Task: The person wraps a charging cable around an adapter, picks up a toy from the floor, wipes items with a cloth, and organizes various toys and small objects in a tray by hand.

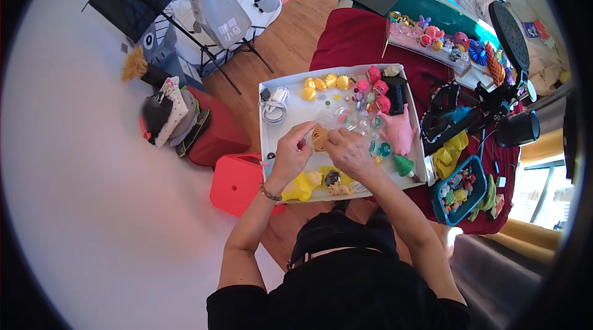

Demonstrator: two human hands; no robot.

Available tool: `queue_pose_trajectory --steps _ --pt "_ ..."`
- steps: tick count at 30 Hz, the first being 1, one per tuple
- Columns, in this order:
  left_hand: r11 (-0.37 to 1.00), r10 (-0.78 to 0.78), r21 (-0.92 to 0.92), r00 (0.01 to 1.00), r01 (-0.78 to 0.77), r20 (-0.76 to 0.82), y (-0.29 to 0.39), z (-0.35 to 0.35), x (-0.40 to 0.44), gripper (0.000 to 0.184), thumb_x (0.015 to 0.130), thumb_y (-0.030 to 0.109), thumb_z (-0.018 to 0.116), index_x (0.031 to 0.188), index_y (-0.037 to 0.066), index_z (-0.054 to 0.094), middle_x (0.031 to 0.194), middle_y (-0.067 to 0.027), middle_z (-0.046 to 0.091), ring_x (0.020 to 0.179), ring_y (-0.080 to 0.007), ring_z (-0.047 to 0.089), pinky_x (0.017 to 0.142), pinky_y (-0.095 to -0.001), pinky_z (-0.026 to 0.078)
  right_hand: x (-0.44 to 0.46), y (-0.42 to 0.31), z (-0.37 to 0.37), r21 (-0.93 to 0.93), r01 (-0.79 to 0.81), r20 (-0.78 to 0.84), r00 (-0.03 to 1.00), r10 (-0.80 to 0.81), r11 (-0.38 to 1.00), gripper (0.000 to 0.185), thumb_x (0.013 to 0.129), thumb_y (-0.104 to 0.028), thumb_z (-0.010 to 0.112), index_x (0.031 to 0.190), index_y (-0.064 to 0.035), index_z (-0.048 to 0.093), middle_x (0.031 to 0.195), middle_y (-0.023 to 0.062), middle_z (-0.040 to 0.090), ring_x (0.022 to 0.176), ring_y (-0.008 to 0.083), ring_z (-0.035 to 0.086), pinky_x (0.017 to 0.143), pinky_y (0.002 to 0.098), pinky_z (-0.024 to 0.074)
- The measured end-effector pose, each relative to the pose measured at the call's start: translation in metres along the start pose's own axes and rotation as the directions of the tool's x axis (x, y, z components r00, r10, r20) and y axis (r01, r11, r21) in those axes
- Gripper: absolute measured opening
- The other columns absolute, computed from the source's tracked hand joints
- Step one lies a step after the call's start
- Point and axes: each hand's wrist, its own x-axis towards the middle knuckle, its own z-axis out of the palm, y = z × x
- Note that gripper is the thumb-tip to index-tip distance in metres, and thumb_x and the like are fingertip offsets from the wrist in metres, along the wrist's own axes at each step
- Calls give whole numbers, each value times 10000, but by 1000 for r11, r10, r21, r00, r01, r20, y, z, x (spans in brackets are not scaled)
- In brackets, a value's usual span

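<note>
A shallow white tray (269, 138) holds small toys and trinkets. Over its middle, my left hand (293, 150) has thumb and fingers pinched together; what lies between them, if anything, is too small to name. My right hand (349, 151) is close by on the right, fingers curled and pressed together, their contents hidden. Between the hands is a tan coiled ring bundle (319, 138). A pink rubber chicken (398, 130) lies right of my right hand, with a green tree-shaped toy (403, 166) below it. Yellow figures (301, 187) lie near the tray's front edge.
A coiled white cable (275, 108) sits in the tray's left corner. A red stool (236, 185) stands left of the tray. On the right are a blue basket (437, 205) of toys, a black stand with a round head (509, 37), and a long box (426, 52) of trinkets.
</note>
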Motion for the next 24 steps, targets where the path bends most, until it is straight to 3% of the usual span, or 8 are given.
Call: queue_pose_trajectory --steps 5,11,14,19,23,24 --pt "1000 -6 11 999 6 37 2 0 -1 536 689 -118 501 1210 3 542 1181 -91 572 629 -59 495 576 -194 434 4 -9 20 -90 -127 4 992 128 988 73 612 -93 591 668 -65 553 681 52 491 611 174 559 471 291 462" --pt "1000 -22 -4 1000 22 19 3 -4 -3 544 686 -126 500 1209 17 550 1164 -69 566 631 -48 480 564 -183 421 15 -16 12 -157 -46 -195 981 14 986 101 604 -104 576 682 -54 536 690 51 474 567 176 532 475 299 441" --pt "999 -30 -14 999 31 22 2 -5 -3 551 687 -128 502 1214 24 551 1164 -58 559 632 -41 468 559 -179 413 11 -14 10 -229 8 -132 990 -39 973 68 630 -111 587 676 -65 566 690 34 472 626 147 531 481 280 437" --pt "1000 -24 -12 999 25 39 0 -5 -3 538 692 -123 506 1209 18 551 1175 -63 561 613 -38 456 555 -181 411 -3 -9 36 -36 108 67 992 -105 994 53 639 -118 584 672 -79 570 689 48 517 612 191 586 499 342 462" --pt "1000 -21 -11 999 22 48 0 -4 -3 505 705 -110 519 1196 5 554 1175 -82 574 593 -46 453 551 -189 416 -11 -3 39 36 14 306 952 -25 999 33 626 -109 598 648 -87 585 720 50 563 631 201 628 497 331 488" --pt "1000 -16 -8 999 17 51 0 -4 -4 505 707 -109 520 1198 5 552 1175 -82 574 593 -47 454 552 -189 415 -11 -4 38 39 -13 251 968 3 999 35 626 -103 597 653 -83 588 712 52 563 623 205 623 499 330 488"
